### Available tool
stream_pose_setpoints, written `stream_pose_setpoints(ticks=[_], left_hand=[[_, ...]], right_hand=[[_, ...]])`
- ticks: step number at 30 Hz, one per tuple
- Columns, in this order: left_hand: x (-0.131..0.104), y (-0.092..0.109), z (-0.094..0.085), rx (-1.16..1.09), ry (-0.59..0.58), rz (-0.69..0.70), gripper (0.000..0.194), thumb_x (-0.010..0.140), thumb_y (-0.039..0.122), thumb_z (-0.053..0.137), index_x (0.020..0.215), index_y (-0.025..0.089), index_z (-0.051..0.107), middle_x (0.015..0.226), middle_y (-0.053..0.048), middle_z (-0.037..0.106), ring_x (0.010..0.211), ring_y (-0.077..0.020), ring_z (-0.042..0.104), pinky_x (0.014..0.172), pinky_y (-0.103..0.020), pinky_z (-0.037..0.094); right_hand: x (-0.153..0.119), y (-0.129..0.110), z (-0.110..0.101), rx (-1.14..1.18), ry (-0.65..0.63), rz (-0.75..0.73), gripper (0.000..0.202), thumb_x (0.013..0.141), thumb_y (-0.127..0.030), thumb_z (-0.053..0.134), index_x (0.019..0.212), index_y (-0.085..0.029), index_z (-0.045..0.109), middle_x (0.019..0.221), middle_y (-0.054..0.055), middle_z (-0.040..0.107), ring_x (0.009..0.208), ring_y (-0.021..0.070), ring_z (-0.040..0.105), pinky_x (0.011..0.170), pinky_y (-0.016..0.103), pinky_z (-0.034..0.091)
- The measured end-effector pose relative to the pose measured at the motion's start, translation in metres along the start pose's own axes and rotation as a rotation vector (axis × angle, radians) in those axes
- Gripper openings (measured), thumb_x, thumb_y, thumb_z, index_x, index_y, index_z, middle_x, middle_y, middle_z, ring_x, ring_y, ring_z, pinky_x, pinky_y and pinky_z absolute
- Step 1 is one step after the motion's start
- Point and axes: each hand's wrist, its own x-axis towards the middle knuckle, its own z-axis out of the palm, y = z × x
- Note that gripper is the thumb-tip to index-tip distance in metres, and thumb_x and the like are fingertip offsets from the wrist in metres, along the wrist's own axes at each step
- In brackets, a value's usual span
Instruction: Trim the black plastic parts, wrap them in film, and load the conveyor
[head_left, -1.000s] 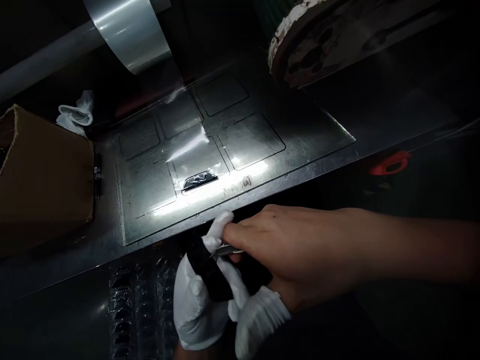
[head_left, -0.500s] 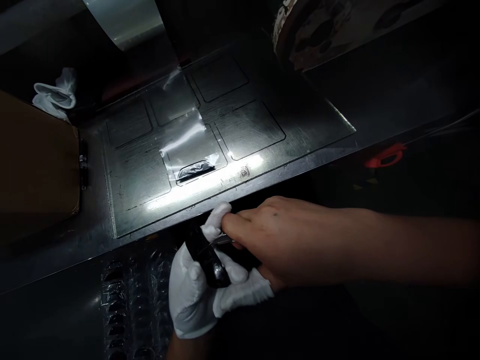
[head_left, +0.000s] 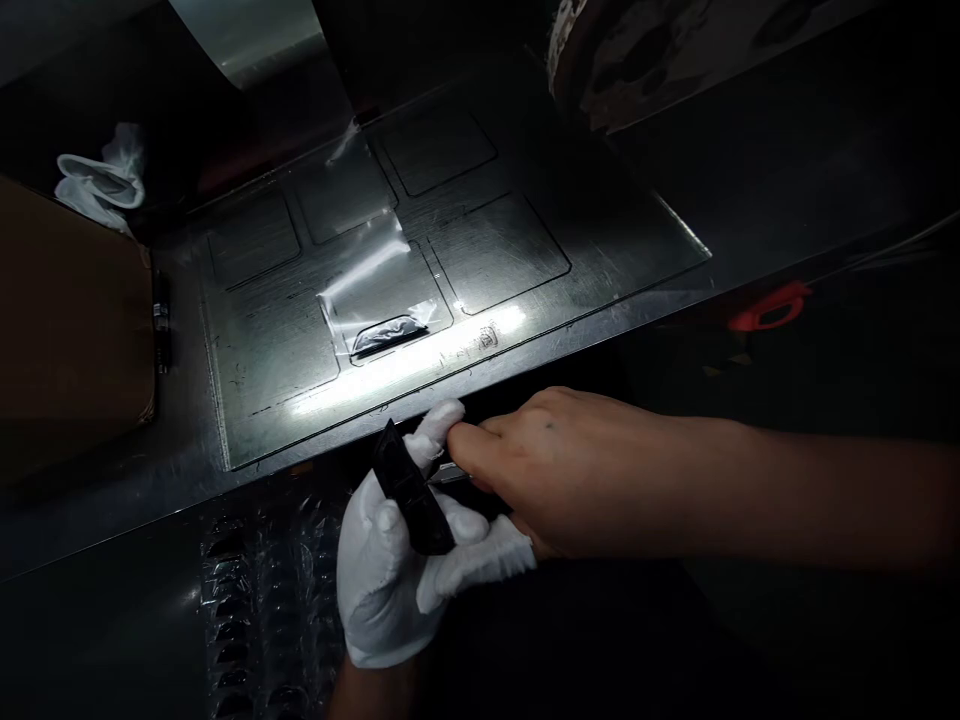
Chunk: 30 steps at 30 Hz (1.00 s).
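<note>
My left hand (head_left: 394, 580), in a white glove, grips a dark curved piece (head_left: 412, 490) between thumb and fingers, below the table's front edge. From the right, my bare right hand (head_left: 540, 465) is closed on a thin metal tool (head_left: 450, 472), whose tip meets the dark piece's side. White cloth (head_left: 480, 572) shows beneath my right hand, and a white-covered fingertip stands beside the piece. On the metal plate (head_left: 517, 250) lies a similar dark piece under clear film (head_left: 390, 336).
A clear tray (head_left: 281, 600) with several dark pieces sits at the lower left. A cardboard box (head_left: 75, 320) and a white glove (head_left: 105, 180) are at the left. Red handles (head_left: 772, 305) show at the right, and a large round machine part (head_left: 637, 60) at the top.
The dark piece has turned in my left hand, so its shiny face no longer shows and its upper tip is higher. My right hand has barely moved.
</note>
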Motion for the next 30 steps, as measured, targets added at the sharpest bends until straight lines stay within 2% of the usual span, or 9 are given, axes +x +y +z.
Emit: stream_pose_setpoints(ticks=[3,6,10,15,18,22,25,27,30], left_hand=[[0.001,0.0,0.005,0.013,-0.002,-0.005,0.045,0.1,0.047,0.061,0.138,0.022,0.066,0.084,-0.006,0.075,0.036,-0.0007,0.038,0.036,-0.012,0.039],[0.002,-0.001,0.009,-0.003,0.006,-0.041,0.052,0.1,0.047,0.061,0.145,0.021,0.059,0.072,-0.002,0.07,0.036,-0.001,0.035,0.04,-0.013,0.041],[0.003,-0.003,0.012,0.021,0.012,-0.07,0.054,0.101,0.048,0.058,0.147,0.02,0.057,0.068,0.0,0.066,0.037,-0.001,0.034,0.043,-0.014,0.041],[0.006,-0.008,0.018,0.03,0.016,-0.07,0.051,0.102,0.045,0.056,0.143,0.014,0.061,0.058,0.002,0.058,0.039,-0.0046,0.044,0.047,-0.015,0.044],[0.009,-0.012,0.023,0.011,0.029,-0.064,0.047,0.103,0.041,0.056,0.14,0.014,0.063,0.071,-0.004,0.069,0.04,-0.0027,0.044,0.048,-0.014,0.045],[0.011,-0.016,0.027,0.034,0.064,-0.031,0.035,0.101,0.041,0.06,0.128,0.022,0.072,0.112,-0.011,0.078,0.043,-0.0017,0.045,0.047,-0.016,0.047],[0.01,-0.017,0.029,0.032,0.029,-0.08,0.039,0.101,0.048,0.058,0.13,0.025,0.071,0.109,-0.01,0.079,0.04,-0.0027,0.043,0.039,-0.017,0.04],[0.011,-0.018,0.031,0.036,-0.005,-0.077,0.045,0.102,0.051,0.054,0.136,0.024,0.067,0.092,-0.011,0.079,0.037,-0.0028,0.038,0.034,-0.015,0.029],[0.013,-0.016,0.035,0.113,-0.015,-0.042,0.044,0.102,0.047,0.056,0.135,0.021,0.067,0.087,-0.012,0.077,0.037,-0.0026,0.039,0.032,-0.015,0.02]], right_hand=[[-0.002,0.002,0.003,0.029,0.011,0.002,0.028,0.09,-0.041,0.072,0.105,-0.019,0.063,0.067,0.0,0.066,0.045,0.0156,0.05,0.043,0.028,0.023],[-0.003,0.004,0.003,0.042,0.003,0.015,0.027,0.09,-0.039,0.072,0.105,-0.018,0.064,0.065,0.0,0.066,0.044,0.0155,0.049,0.044,0.028,0.023],[-0.006,0.007,0.003,0.049,-0.03,0.033,0.027,0.09,-0.041,0.073,0.101,-0.018,0.064,0.065,0.001,0.067,0.045,0.0162,0.051,0.045,0.029,0.023],[-0.015,0.016,0.008,0.049,-0.004,0.015,0.024,0.09,-0.037,0.073,0.1,-0.019,0.061,0.07,0.0,0.069,0.051,0.0177,0.057,0.046,0.029,0.024],[-0.019,0.021,0.011,0.067,0.021,-0.014,0.029,0.093,-0.045,0.07,0.096,-0.018,0.06,0.071,0.0,0.069,0.052,0.0177,0.058,0.047,0.029,0.025],[-0.023,0.024,0.013,0.142,-0.011,-0.029,0.036,0.097,-0.053,0.064,0.092,-0.018,0.059,0.072,0.0,0.069,0.054,0.0181,0.059,0.049,0.029,0.029],[-0.034,0.029,0.007,0.31,-0.039,-0.03,0.036,0.09,-0.052,0.073,0.095,-0.018,0.06,0.08,0.0,0.07,0.062,0.0177,0.062,0.052,0.028,0.034],[-0.046,0.037,0.0,0.47,0.04,-0.036,0.032,0.097,-0.051,0.065,0.098,-0.019,0.062,0.088,0.0,0.071,0.069,0.0168,0.064,0.057,0.027,0.04],[-0.061,0.049,-0.012,0.482,0.257,-0.034,0.024,0.107,-0.031,0.047,0.116,-0.02,0.067,0.11,0.004,0.073,0.093,0.0183,0.067,0.079,0.03,0.05]])
